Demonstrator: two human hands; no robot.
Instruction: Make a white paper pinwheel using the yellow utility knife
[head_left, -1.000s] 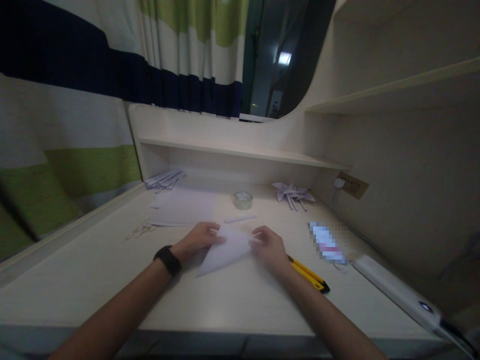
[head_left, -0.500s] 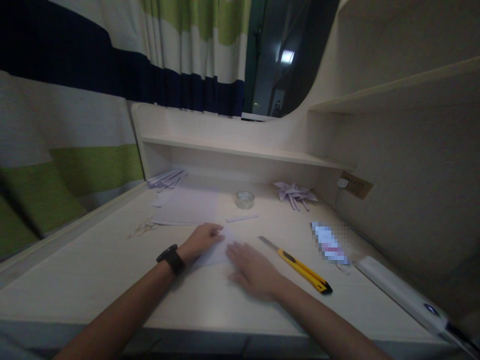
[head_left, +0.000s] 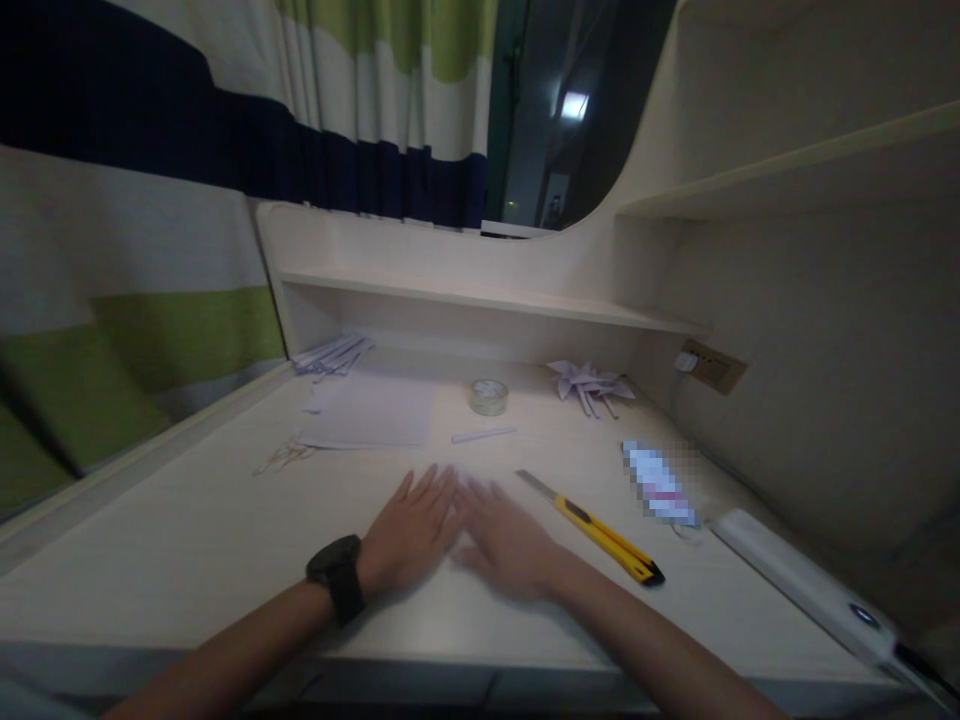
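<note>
My left hand [head_left: 412, 530], with a dark watch at the wrist, lies flat on the desk with its fingers stretched out. Beside it my right hand [head_left: 506, 540] is also flat, slightly blurred, its fingertips meeting the left ones. Both palms cover a piece of white paper, of which hardly more than a sliver shows by the fingertips. To the right of my right hand lies a yellow box cutter [head_left: 607, 537] with its blade out. A thin rolled paper stick [head_left: 484, 436] rests just beyond the fingers.
A clear tape roll [head_left: 489, 398] stands farther back. White sheets [head_left: 367, 412], paper sticks [head_left: 334, 356] and tangled string-like loops [head_left: 285, 457] lie left. Paper pinwheels [head_left: 589, 383] sit back right, above a pixelated item [head_left: 660, 485] and a long white case [head_left: 795, 575]. A shelf [head_left: 480, 297] spans the back.
My left hand has come back toward me and flattened over the paper, which showed between the hands before and is now almost hidden. My right hand stays in about the same place.
</note>
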